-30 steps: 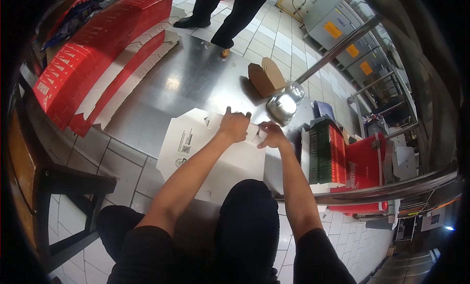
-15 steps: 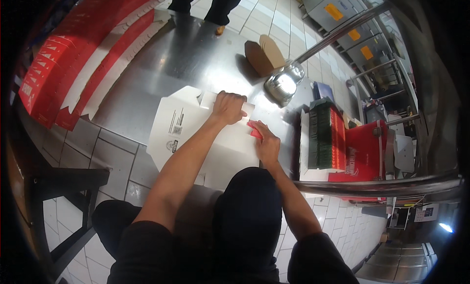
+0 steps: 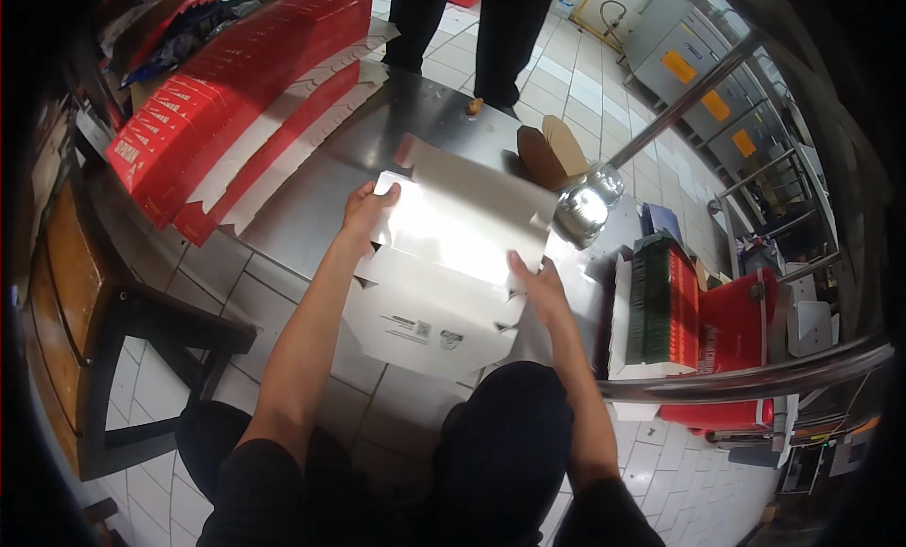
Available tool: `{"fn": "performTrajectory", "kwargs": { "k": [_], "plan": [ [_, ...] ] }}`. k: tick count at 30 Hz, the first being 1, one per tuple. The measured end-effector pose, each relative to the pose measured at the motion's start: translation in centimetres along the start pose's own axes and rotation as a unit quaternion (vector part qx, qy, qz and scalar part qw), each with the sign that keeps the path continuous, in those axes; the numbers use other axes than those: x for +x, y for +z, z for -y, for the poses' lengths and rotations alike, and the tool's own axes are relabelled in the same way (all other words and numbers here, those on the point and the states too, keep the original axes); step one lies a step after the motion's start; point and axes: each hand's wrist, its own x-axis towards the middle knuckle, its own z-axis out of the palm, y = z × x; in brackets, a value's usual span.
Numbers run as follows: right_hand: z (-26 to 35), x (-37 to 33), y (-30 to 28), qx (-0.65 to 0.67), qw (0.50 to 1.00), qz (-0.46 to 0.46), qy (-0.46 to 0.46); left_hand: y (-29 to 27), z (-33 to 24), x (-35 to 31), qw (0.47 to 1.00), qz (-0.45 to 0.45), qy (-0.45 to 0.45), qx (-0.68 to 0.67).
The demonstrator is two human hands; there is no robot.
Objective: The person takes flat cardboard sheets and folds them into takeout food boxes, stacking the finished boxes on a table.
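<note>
A white cardboard box (image 3: 453,287), partly folded, is held tilted over the metal table, its printed flap hanging toward my knees. My left hand (image 3: 363,217) grips its left edge with the thumb on top. On the right edge, my right hand (image 3: 543,290) holds the card with the thumb on the white inner face and the other fingers behind. A panel stands raised along the far side, with a bit of red at its left corner. The undersides of both hands are hidden by the card.
Stacked red and white flat boxes (image 3: 255,84) lie at the left of the steel table (image 3: 311,193). Beyond my right hand are a brown carton (image 3: 547,155), a shiny metal post foot (image 3: 585,212) and green-red boxes (image 3: 665,302). A wooden stool (image 3: 104,311) stands left; another person's legs (image 3: 462,37) are ahead.
The box has been turned and lifted, so its printed flap now faces me. My left hand has moved to its left edge; my right hand, earlier at a red flap, now holds the right edge.
</note>
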Motion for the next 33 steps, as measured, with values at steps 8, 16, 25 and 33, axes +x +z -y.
{"fn": "performTrajectory", "kwargs": {
  "k": [8,16,25,33],
  "plan": [
    [9.7,10.1,-2.7,-0.381,0.903,-0.032,-0.196,4.4,6.2,-4.4,0.977,-0.166,-0.132,-0.022],
    [5.2,12.4,-1.2,-0.419,0.833,0.264,-0.246,4.7,-7.6,-9.6,0.785,0.054,0.169,0.594],
    [7.9,10.0,1.7,-0.446,0.807,0.271,-0.276,9.9,2.1,2.9,0.72,0.174,0.239,0.629],
    [3.6,10.8,1.1,-0.477,0.823,0.188,-0.246,10.1,4.0,5.2,0.693,0.256,0.137,0.66]
  ]
}}
